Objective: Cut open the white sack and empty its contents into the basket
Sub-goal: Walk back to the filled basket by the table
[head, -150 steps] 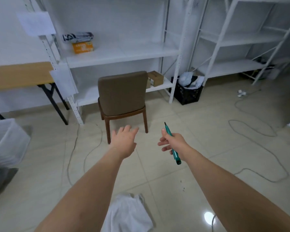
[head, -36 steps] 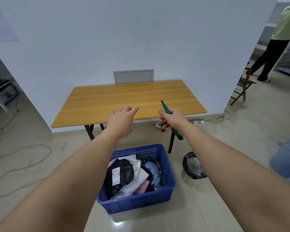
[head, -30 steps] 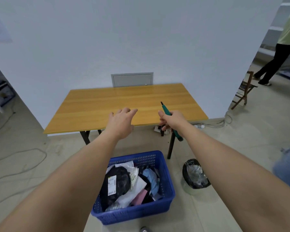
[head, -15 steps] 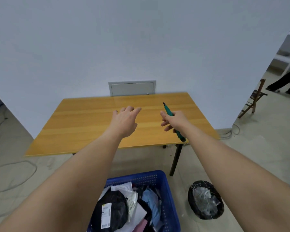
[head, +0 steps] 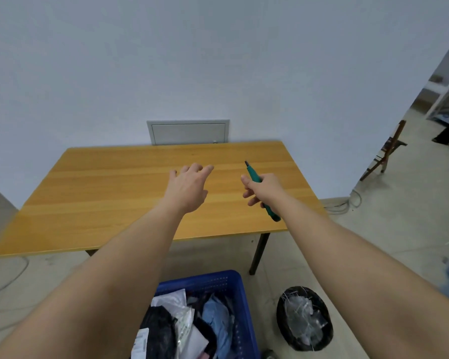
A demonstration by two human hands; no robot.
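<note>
Head view: left hand (head: 189, 189), fingers spread and holding nothing, hovers over the wooden table (head: 109, 193). Right hand (head: 266, 189) grips a green utility knife (head: 254, 177) near the table's right edge. Blue basket (head: 240, 301), filled with packages, sits on the floor below the table's near edge.

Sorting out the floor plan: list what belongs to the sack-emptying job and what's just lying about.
Job:
- green cutter, held in right hand
- blue basket, parcels inside
- left hand, holding nothing

Lying about:
- wooden table
- black bin
- folding chair
</note>
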